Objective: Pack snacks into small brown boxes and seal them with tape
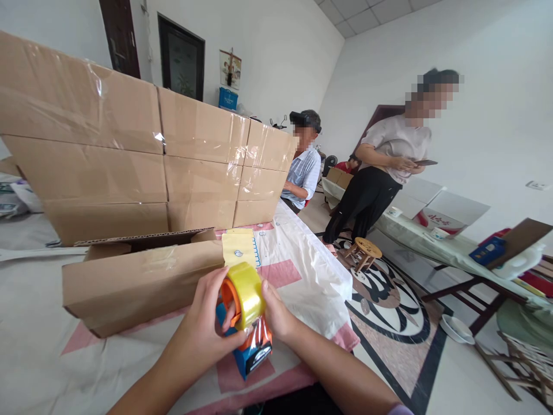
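A tape dispenser point(247, 300), blue and orange with a roll of yellowish clear tape on it, is between my two hands just above the cloth near the table's front edge. My left hand point(216, 314) grips it from the left, fingers curled into the orange hub. Against the right side of the roll presses my right hand point(274, 308), its thumb along the edge and its other fingers hidden. A cardboard box point(142, 282) with its top open lies just left of my hands. Behind it a yellow piece with blue marks point(239, 246) rests on the tablecloth.
Taped cardboard boxes point(203, 178) form a wall across the back of the table point(311, 282). One person point(305, 167) sits beyond it; another point(393, 150) stands at right holding a phone. A wooden stool point(365, 249) and a second table with cartons point(444, 213) stand to the right.
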Action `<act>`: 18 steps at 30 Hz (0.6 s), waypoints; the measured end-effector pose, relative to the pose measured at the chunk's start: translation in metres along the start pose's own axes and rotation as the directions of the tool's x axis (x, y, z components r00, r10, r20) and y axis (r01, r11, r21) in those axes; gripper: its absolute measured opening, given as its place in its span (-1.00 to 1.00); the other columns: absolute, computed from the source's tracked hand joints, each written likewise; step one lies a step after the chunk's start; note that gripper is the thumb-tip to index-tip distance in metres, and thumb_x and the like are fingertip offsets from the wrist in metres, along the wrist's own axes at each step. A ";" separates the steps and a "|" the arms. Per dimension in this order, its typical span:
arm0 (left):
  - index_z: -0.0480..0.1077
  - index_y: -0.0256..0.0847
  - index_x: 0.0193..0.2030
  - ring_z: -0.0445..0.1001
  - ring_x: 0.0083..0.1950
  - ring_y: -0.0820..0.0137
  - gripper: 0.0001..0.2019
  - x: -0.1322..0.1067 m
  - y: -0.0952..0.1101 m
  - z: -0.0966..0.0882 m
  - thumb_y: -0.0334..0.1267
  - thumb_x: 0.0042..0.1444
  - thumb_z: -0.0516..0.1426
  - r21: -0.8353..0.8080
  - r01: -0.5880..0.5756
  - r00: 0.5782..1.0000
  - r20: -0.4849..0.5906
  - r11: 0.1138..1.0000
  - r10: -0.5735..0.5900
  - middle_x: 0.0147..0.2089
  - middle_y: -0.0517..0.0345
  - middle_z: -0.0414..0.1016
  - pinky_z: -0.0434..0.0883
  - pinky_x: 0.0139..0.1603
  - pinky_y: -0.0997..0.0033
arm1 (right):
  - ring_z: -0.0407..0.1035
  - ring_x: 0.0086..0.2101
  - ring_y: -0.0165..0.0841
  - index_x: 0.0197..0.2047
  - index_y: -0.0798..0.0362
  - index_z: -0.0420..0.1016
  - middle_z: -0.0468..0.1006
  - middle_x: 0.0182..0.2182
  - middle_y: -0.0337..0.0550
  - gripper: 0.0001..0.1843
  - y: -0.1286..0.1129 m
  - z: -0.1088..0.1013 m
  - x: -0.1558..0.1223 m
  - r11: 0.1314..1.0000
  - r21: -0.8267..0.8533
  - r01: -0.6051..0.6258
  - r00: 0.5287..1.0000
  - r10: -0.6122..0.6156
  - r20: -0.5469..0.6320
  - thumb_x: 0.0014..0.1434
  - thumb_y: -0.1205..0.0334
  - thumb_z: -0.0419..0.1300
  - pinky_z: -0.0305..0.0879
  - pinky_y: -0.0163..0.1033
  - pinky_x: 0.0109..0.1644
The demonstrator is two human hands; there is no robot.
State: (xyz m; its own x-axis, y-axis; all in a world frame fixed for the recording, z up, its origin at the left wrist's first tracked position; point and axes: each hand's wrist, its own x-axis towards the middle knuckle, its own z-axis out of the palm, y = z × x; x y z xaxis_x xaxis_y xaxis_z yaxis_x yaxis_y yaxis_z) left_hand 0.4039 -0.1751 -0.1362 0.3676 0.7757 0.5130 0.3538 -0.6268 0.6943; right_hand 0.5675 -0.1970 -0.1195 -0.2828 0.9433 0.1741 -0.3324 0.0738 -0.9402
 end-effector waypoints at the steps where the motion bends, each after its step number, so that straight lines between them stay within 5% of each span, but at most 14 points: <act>1: -0.07 0.02 0.41 0.26 0.35 0.01 -0.11 0.000 0.000 0.000 -0.16 -0.03 0.27 -0.001 0.002 1.000 -0.001 1.000 -0.002 0.33 -0.08 0.14 0.43 0.26 -0.04 | 0.54 -0.31 -0.15 0.15 0.13 0.31 0.59 -0.39 -0.02 -0.17 -0.002 0.001 0.000 1.000 -0.010 -0.011 1.000 0.011 0.002 0.23 -0.48 -0.02 0.49 -0.07 -0.22; 18: -0.03 0.03 0.44 0.39 0.29 0.03 -0.01 0.000 -0.004 0.004 -0.09 -0.10 0.36 -0.177 0.137 0.991 0.031 0.975 -0.134 0.37 -0.04 0.18 0.45 0.26 -0.02 | 0.55 -0.29 -0.13 0.17 0.14 0.28 0.60 -0.40 -0.02 -0.13 -0.005 0.002 -0.002 1.000 -0.007 0.013 1.000 -0.013 -0.014 0.19 -0.50 0.02 0.48 -0.01 -0.13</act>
State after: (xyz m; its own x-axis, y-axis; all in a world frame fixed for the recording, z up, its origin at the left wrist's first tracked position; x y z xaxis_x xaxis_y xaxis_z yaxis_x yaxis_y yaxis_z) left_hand 0.4064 -0.1732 -0.1410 0.3431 0.8499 0.3999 0.2425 -0.4914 0.8365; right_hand 0.5678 -0.2003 -0.1148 -0.2656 0.9467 0.1822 -0.3298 0.0883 -0.9399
